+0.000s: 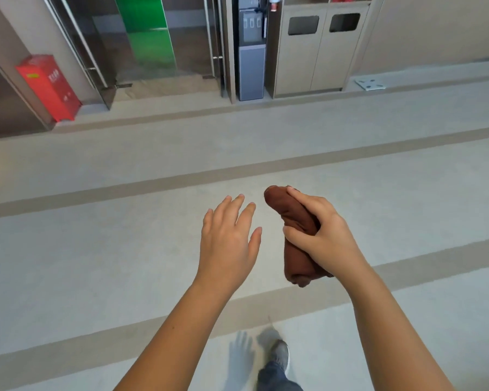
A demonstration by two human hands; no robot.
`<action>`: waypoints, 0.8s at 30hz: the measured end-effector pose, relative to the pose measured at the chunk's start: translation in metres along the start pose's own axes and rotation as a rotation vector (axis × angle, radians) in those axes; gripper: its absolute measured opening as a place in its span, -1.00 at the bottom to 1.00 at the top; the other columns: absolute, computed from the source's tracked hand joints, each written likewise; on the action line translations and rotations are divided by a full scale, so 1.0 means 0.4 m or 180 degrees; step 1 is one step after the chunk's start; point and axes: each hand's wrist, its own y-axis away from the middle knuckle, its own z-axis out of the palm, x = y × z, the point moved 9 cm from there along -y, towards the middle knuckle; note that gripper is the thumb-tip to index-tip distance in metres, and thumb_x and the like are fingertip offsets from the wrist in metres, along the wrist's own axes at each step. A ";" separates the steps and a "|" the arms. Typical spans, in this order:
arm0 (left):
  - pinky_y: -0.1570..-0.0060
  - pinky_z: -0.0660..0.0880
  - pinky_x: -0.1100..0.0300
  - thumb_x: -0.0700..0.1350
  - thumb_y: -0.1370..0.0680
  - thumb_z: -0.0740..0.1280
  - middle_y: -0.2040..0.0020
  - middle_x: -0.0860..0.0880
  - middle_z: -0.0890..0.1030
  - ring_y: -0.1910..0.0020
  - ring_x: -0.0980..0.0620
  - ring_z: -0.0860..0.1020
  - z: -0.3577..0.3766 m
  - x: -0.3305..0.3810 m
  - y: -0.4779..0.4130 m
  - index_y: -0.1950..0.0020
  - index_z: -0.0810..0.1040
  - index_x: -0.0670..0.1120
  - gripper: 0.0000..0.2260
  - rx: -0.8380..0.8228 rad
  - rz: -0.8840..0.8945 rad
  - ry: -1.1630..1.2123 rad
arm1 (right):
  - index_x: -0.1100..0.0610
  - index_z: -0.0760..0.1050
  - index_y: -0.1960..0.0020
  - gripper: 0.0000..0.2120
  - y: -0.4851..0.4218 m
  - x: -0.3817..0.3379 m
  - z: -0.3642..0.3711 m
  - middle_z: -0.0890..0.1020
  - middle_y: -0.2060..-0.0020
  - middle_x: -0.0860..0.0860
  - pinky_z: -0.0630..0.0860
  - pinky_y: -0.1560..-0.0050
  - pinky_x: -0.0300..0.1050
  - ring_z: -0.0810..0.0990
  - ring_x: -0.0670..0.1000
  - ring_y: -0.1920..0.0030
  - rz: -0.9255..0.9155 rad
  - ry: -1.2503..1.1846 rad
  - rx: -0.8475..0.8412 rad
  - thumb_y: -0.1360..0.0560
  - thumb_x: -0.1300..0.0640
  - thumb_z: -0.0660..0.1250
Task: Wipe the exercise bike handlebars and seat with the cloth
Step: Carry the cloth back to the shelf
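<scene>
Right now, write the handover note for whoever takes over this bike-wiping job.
Left hand: open, empty, fingers spread, hovering over the floor.
Right hand: closed around the rolled brown cloth, clear of the left hand.
Exercise bike: not in view, so handlebars and seat cannot be checked. Ahead are a water dispenser, a two-slot bin cabinet and a red fire cabinet.
Done: cloth in hand.
Left: find the bike, wipe handlebars and seat.

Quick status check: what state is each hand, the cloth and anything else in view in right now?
Cloth: bunched, held in the right hand's grip.
Right hand: closed around the cloth.
Left hand: open, empty, fingers spread.
Glass door: looks shut.
Bike: not in view.
</scene>
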 end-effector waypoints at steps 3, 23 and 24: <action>-0.27 0.26 -0.18 -0.12 -0.49 0.34 -0.29 -0.19 0.47 -0.31 -0.21 0.38 0.047 0.038 -0.184 -0.25 0.47 -0.19 -0.65 -0.0005 0.0125 0.0058 | -0.19 0.38 -0.29 -0.42 -0.162 0.032 -0.084 0.47 -0.14 -0.15 0.28 -0.01 -0.61 0.41 -0.40 -0.08 -0.0016 -0.0078 0.0111 -0.38 0.24 0.38; -0.40 -0.13 0.09 0.04 -0.59 0.08 -0.49 0.01 0.15 -0.47 0.01 0.02 0.462 -0.314 -1.288 -0.44 0.20 0.00 -0.58 -0.0406 -0.0127 0.0127 | -0.20 0.39 -0.28 -0.42 -1.372 0.228 -0.058 0.50 -0.16 -0.12 0.34 -0.02 -0.57 0.47 -0.31 -0.10 0.0149 0.0043 -0.0113 -0.37 0.24 0.39; -0.39 -0.14 0.09 0.04 -0.59 0.08 -0.49 0.01 0.15 -0.47 0.02 0.02 0.468 -0.339 -1.363 -0.44 0.20 0.00 -0.58 -0.0403 -0.0111 0.0106 | -0.21 0.39 -0.28 -0.42 -1.453 0.220 -0.056 0.50 -0.16 -0.13 0.34 -0.01 -0.57 0.46 -0.33 -0.09 0.0125 0.0013 -0.0110 -0.37 0.23 0.39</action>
